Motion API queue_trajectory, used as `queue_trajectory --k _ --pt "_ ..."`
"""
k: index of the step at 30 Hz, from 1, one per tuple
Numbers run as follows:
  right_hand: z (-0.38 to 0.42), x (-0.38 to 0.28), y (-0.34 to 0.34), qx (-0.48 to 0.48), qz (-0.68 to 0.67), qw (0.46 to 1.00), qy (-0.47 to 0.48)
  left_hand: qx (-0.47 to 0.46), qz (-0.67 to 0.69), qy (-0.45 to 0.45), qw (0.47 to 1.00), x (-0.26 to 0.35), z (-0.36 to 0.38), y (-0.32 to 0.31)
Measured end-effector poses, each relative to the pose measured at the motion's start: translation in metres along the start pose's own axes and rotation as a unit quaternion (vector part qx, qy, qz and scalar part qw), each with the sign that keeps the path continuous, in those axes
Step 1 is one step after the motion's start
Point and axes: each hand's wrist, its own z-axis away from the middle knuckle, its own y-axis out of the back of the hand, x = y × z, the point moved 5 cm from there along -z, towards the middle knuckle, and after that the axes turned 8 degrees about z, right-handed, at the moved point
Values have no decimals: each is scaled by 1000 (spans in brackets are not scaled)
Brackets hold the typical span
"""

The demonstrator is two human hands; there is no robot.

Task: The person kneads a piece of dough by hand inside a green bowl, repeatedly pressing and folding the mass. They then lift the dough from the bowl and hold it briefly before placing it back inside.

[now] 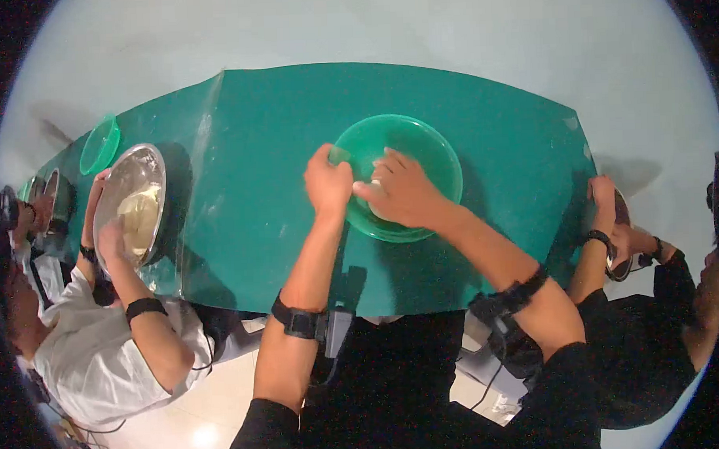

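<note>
A green plastic bowl (440, 154) stands on the green table in front of me. My left hand (329, 180) grips its left rim, fingers wrapped over the edge and thumb towards the inside. Inside the bowl, my right hand (403, 190) presses with bent fingers on a pale lump of dough (377, 211). Most of the dough is hidden under that hand, so its full shape cannot be made out.
To the left, a person in a white shirt works dough (140, 220) in a metal bowl (153, 156). Beyond it is a smaller green bowl (101, 145). Another person on the right handles a dark-looking bowl (621, 207) at the edge of the green table (292, 108).
</note>
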Motion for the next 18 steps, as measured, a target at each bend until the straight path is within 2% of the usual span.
queue_trajectory --k 1,2,4,6,9,12,15,18 --pt "7 2 6 14 -64 998 -9 7 -1 3 1000 1 2 3" --pt "15 12 8 -7 -187 980 -69 12 -4 6 1000 2 3 3" --pt "27 29 21 -72 -218 965 -128 9 -3 9 1000 1 3 -1" --pt "30 41 38 -162 -40 979 -118 4 3 13 1000 -5 1 -1" --pt "24 21 61 -366 -67 907 -195 11 -15 7 1000 3 5 4" --pt "30 21 38 -244 -53 957 -149 35 -32 -7 999 15 12 7" --pt "9 30 10 -225 -161 926 -258 1 -28 -2 1000 1 6 4" --pt "-12 39 -18 -206 -197 913 -291 5 -55 4 998 3 10 7"
